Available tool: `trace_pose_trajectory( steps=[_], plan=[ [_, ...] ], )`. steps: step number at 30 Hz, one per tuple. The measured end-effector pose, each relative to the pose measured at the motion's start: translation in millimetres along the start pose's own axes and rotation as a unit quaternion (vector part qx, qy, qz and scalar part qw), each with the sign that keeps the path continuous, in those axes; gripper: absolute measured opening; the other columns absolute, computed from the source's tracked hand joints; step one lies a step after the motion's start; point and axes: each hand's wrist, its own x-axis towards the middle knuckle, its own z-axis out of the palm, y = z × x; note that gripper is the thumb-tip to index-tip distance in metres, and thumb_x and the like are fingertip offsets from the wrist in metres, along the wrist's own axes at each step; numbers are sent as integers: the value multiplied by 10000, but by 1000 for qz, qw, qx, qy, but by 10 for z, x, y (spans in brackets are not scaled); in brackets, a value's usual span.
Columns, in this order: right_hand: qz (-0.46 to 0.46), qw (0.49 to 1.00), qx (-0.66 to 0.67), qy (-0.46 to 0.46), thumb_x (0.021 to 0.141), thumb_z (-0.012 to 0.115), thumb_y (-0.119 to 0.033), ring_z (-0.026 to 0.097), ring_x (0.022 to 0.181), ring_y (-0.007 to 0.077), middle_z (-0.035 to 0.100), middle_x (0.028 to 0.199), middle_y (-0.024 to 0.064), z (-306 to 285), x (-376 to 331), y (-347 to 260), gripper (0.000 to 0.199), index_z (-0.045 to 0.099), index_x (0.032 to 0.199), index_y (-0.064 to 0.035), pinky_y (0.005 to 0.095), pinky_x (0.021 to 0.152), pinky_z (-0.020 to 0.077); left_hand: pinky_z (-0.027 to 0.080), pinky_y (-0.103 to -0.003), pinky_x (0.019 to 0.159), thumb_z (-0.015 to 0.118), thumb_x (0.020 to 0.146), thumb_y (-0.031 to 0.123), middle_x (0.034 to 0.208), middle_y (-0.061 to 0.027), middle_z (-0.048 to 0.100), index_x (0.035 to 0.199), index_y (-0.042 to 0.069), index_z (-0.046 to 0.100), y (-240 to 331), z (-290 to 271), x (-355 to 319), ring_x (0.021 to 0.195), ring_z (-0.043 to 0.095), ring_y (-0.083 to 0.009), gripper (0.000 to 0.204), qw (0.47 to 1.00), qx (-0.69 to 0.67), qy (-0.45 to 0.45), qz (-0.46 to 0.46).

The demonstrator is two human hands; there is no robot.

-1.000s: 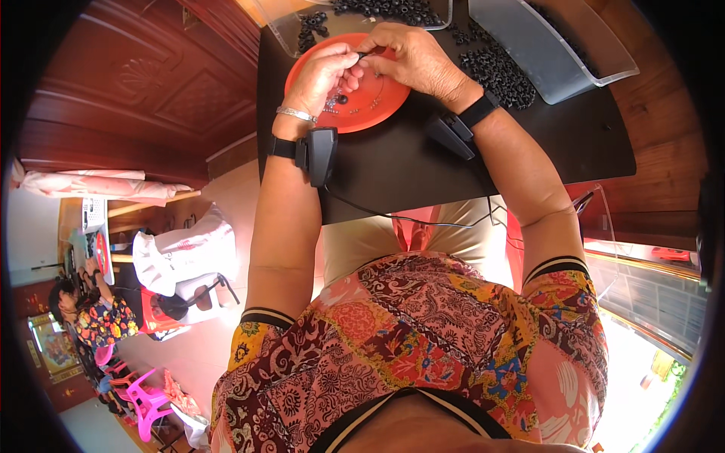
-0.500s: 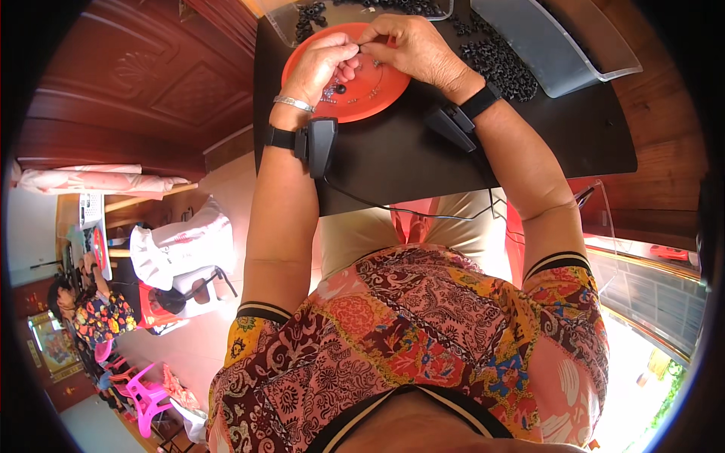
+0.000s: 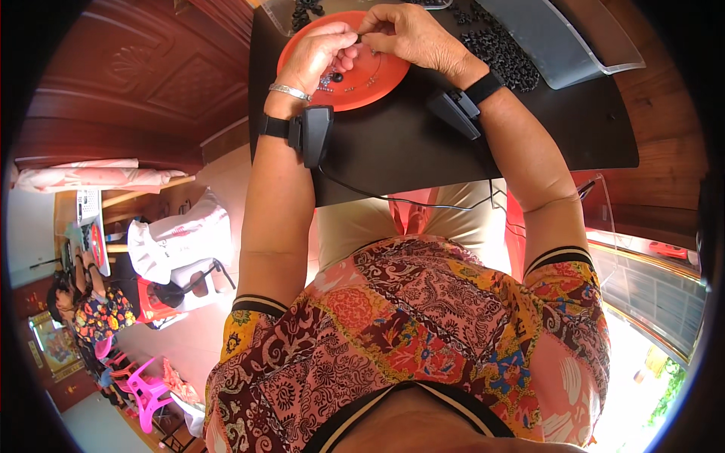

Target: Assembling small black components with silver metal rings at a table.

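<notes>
A tiny dark bead (image 3: 361, 35) is pinched between both hands over the orange plate (image 3: 385, 72), at the far edge of the black surface (image 3: 393, 143). Left hand (image 3: 321, 54) and right hand (image 3: 411, 34) are each closed fingertip to fingertip on it. It is judged light, hard, smooth and easily dropped; a fingertip pinch suits it best. Loose black beads (image 3: 502, 53) are piled to the right, beside a grey tray (image 3: 559, 45).

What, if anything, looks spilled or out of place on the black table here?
Small black pieces lie loose on the black table beside the orange plate, near the clear tray. Both hands, left hand and right hand, pinch something tiny above the plate.
</notes>
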Motion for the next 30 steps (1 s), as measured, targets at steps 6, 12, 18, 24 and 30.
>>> trace_pose_trajectory(
  steps=[6, 12, 18, 24, 30],
  plan=[
    [-20, 999, -31, -16, 718, 660, -119, 630, 730, 328, 638, 789, 206, 4, 8, 19, 200, 624, 858, 20, 374, 658, 488, 419, -219, 583, 562, 881, 262, 709, -16, 572, 796, 64, 583, -26, -7, 17, 615, 519, -85, 217, 1000, -14, 12, 8],
    [-47, 996, -67, -20, 727, 650, -129, 614, 736, 357, 626, 788, 208, -18, 10, 27, 196, 611, 850, 19, 395, 651, 482, 413, -218, 578, 553, 877, 267, 704, 1, 561, 808, 71, 594, -25, 8, 3, 610, 508, -79, 211, 999, 28, 46, -2],
    [-27, 997, -74, -27, 726, 625, -108, 609, 754, 364, 631, 796, 190, -59, 6, 41, 175, 617, 856, 9, 404, 667, 486, 413, -227, 567, 541, 875, 269, 700, 3, 553, 815, 66, 597, -11, -27, 9, 603, 498, -81, 219, 999, 35, 42, 2],
    [-131, 980, -137, -53, 739, 626, -120, 607, 779, 350, 630, 815, 169, -43, -52, -55, 170, 636, 871, -15, 413, 694, 499, 418, -236, 566, 550, 868, 243, 707, -8, 563, 859, 48, 607, -57, -61, 23, 611, 519, -99, 203, 993, 11, 116, 19],
    [-3, 955, -153, -253, 732, 671, -118, 627, 809, 280, 652, 850, 113, 65, -101, -21, 194, 653, 912, -48, 349, 730, 489, 418, -238, 626, 551, 884, 266, 765, -23, 582, 959, 28, 612, -64, -114, 48, 664, 536, -116, 257, 991, -34, 124, 25]
  ],
)
